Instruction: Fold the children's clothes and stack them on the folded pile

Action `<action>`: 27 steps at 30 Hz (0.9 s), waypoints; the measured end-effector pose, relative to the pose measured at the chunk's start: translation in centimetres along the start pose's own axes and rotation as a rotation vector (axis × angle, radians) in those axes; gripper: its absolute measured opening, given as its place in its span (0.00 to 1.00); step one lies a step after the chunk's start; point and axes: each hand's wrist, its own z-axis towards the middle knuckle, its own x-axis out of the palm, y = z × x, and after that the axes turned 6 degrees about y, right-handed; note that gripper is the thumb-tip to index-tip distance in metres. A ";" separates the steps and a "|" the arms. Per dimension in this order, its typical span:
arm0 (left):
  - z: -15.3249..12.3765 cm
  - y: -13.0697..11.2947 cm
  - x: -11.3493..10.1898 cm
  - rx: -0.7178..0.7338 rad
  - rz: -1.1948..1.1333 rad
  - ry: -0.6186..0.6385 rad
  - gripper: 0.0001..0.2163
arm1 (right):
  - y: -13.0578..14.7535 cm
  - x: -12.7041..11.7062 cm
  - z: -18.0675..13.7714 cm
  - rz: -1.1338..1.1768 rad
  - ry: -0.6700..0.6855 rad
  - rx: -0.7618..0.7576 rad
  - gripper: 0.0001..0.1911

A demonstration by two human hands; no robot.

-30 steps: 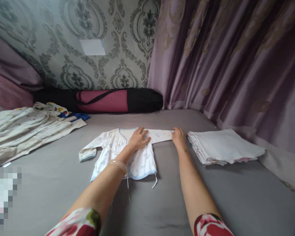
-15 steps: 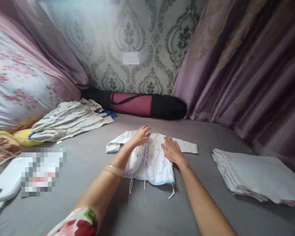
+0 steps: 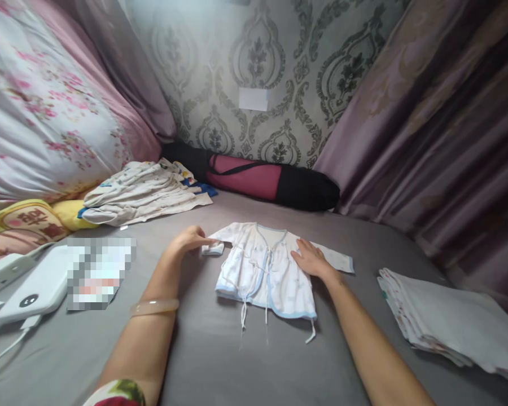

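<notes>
A small white baby shirt [image 3: 254, 265] with pale blue trim lies spread on the grey sheet, its front ties hanging past the hem. My left hand [image 3: 190, 239] is closed in a pinch at the shirt's left sleeve, whose folded cuff [image 3: 213, 248] shows just below the fingertips. On the other side my right hand [image 3: 311, 258] rests flat where the right sleeve meets the body, fingers stretched out. That sleeve runs out straight beyond the hand.
To the right lies a stack of folded white cloths [image 3: 452, 316]. A heap of pale clothes [image 3: 144, 194], a yellow cushion [image 3: 25, 225], a white power bank [image 3: 42, 287] with a cable and a blurred-out object are on the left. A black and maroon long bag [image 3: 249, 177] lies along the wall.
My left hand has moved left from the shirt's neckline to its left sleeve. My right hand stays flat on the shirt. The view has shifted a little left.
</notes>
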 end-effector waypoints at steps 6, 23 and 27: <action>-0.1 -1.2 0.5 -0.044 0.135 -0.066 0.19 | 7.4 -3.2 1.9 0.015 -0.133 -0.008 0.18; 1.4 0.1 2.1 0.275 0.444 -0.615 0.12 | 11.8 -2.2 4.0 0.037 -0.094 0.029 0.15; 2.1 1.3 2.1 0.196 0.417 -0.475 0.13 | 11.8 -2.7 4.4 0.063 -0.032 0.042 0.15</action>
